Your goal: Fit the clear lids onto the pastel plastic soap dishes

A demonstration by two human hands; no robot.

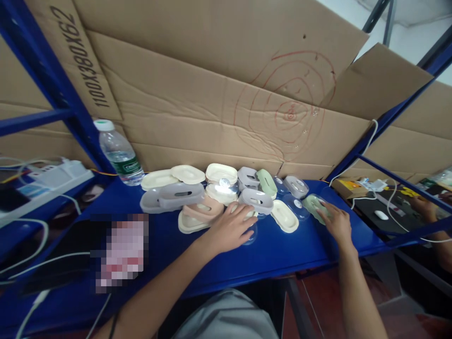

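Note:
My left hand [231, 229] lies over the middle of a group of oval plastic soap dishes, its fingers spread on a cream dish that it mostly hides. Under its fingertips, part of a clear plastic piece [250, 235] shows. To the right, my right hand [338, 222] has its fingers closed on the near edge of a pale green soap dish [314, 207]. Between the hands are a grey slotted dish [259, 200], a cream dish [284, 217] and a clear dish [297, 205]. Left of my left hand, a peach dish [201, 209] overlaps a cream one.
A water bottle [120, 155] stands at the back left, near a power strip [45, 183] with cables. A blurred-out flat object [123, 247] lies on the blue table [278, 249]. Cardboard [183, 103] walls the back. Another person's hand [425, 207] shows beyond the right frame bar.

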